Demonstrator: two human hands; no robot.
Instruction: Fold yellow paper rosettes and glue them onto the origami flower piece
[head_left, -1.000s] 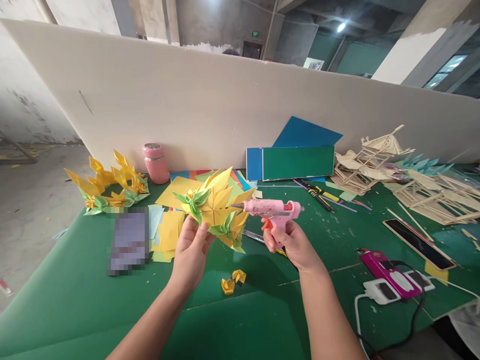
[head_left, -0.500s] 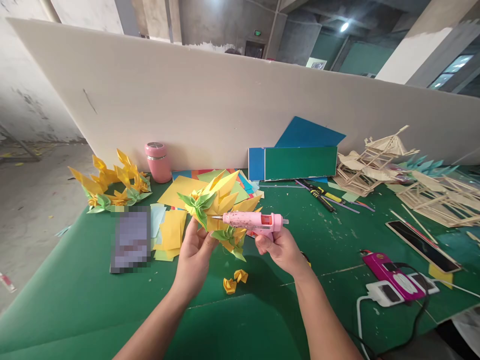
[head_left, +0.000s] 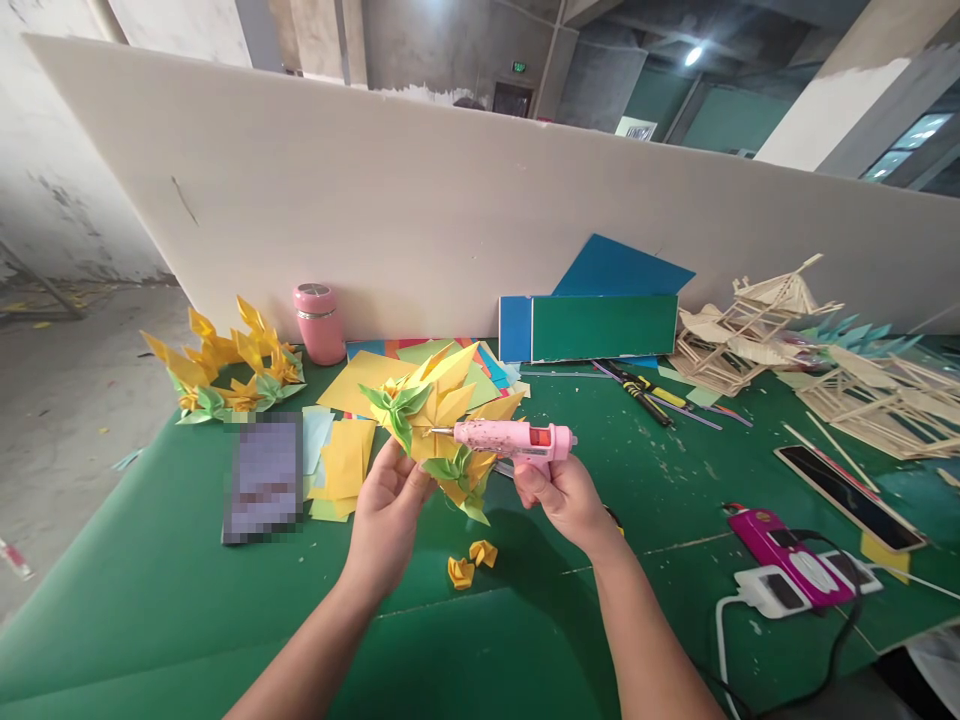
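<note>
My left hand (head_left: 390, 500) is closed on the lower edge of a folded paper crown (head_left: 446, 400) with yellow points and green leaf-like folds. In my right hand (head_left: 562, 500) is a pink glue gun (head_left: 491, 436), gripped by its handle and pointing left. Its metal nozzle is at the yellow paper between two green folds; whether it touches cannot be seen. Below the crown, two small yellow folded paper pieces (head_left: 460, 572) lie on the green table (head_left: 315, 630).
A similar yellow paper crown (head_left: 225, 375) and a pink bottle (head_left: 321, 325) stand back left, near a pixelated flat object (head_left: 264, 480) and yellow paper sheets (head_left: 346, 460). Wooden stick models (head_left: 739, 340), a phone (head_left: 847, 495) and a magenta power strip (head_left: 787, 555) occupy the right. A white board (head_left: 420, 210) rises behind.
The glue gun has drawn slightly to the right, away from the crown's green fold. My left hand still grips the crown in nearly the same place.
</note>
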